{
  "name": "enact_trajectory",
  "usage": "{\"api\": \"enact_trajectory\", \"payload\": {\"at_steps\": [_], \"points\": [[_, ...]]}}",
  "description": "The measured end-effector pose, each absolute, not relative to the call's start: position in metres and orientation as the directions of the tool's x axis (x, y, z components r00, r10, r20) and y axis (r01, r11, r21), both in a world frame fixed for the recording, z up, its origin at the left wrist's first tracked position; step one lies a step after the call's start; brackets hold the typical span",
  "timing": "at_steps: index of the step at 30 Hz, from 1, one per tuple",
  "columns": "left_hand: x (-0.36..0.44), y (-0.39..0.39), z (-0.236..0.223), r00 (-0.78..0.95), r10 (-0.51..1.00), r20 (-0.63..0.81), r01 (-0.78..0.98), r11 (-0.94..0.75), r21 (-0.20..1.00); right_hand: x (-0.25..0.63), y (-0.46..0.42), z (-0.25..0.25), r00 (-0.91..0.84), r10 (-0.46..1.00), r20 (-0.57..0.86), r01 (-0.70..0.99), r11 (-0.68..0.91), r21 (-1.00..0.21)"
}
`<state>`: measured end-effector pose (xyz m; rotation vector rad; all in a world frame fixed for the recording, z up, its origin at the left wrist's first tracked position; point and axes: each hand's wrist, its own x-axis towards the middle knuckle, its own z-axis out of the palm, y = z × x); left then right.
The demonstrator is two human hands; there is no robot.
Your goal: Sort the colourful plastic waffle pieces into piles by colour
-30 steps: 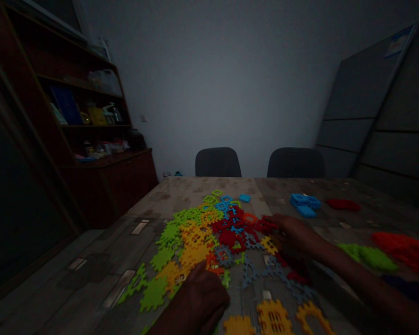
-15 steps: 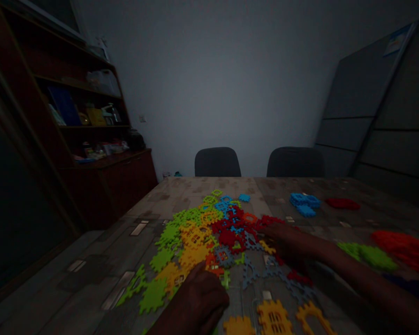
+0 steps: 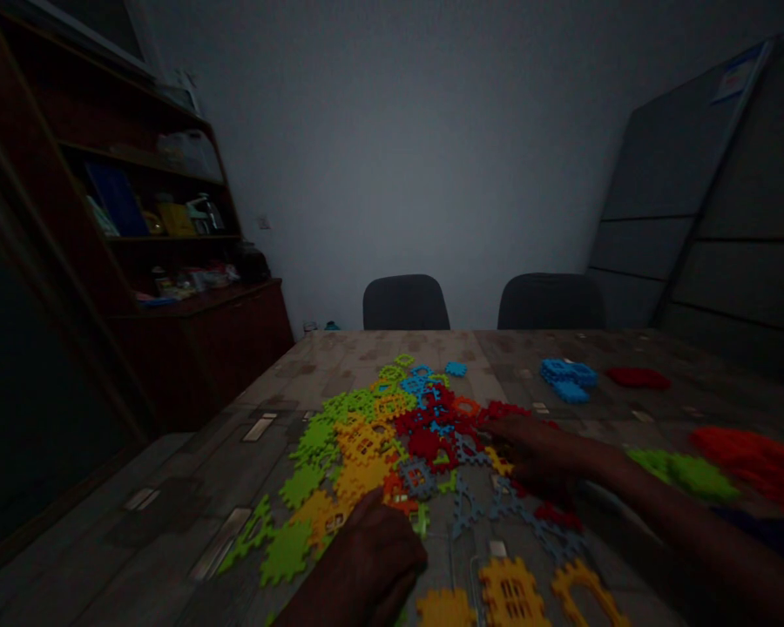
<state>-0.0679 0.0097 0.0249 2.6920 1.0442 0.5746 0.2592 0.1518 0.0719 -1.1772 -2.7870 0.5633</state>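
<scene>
Curled just in front of the pile, my left hand (image 3: 380, 550) rests low by an orange window piece (image 3: 400, 498), its index finger bent forward; what its closed fingers hold, if anything, is hidden. Reaching in from the right, my right hand (image 3: 526, 446) lies over the pile with its fingers stretched toward the red pieces (image 3: 504, 409). A small yellow piece (image 3: 498, 460) shows under those fingers. Interlocking plastic pieces are heaped between the hands: yellow ones (image 3: 362, 477), green ones (image 3: 300, 483), grey ones (image 3: 469, 507) and blue ones (image 3: 424, 383).
Several yellow frame pieces (image 3: 513, 592) lie at the table's near edge. On the right are a blue stack (image 3: 567, 379), a red stack (image 3: 638, 377), green pieces (image 3: 699, 477) and an orange-red heap (image 3: 758, 461). Two chairs (image 3: 406, 303) stand behind the patterned table (image 3: 222, 470).
Almost nothing differs. The view has shifted very slightly, and both hands keep nearly the same places over the pieces.
</scene>
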Motion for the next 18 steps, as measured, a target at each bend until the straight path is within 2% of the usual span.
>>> {"api": "enact_trajectory", "payload": {"at_steps": [6,10,15,18], "points": [[-0.063,0.006,0.019,0.605,0.698,0.384,0.592,-0.716,0.369,0.264,0.133,0.082,-0.623,0.777,-0.092,0.747,0.556,-0.365],[-0.061,0.004,0.023,0.600,0.713,0.364,0.590,-0.701,0.401,0.263,0.086,0.085,-0.641,0.766,-0.051,0.687,0.542,-0.484],[-0.061,0.003,0.033,0.623,0.697,0.356,0.572,-0.716,0.401,0.262,0.026,0.071,-0.663,0.731,-0.161,0.680,0.498,-0.539],[-0.061,0.004,0.035,0.624,0.693,0.362,0.569,-0.720,0.398,0.255,0.011,0.072,-0.689,0.707,-0.160,0.666,0.532,-0.523]]}}
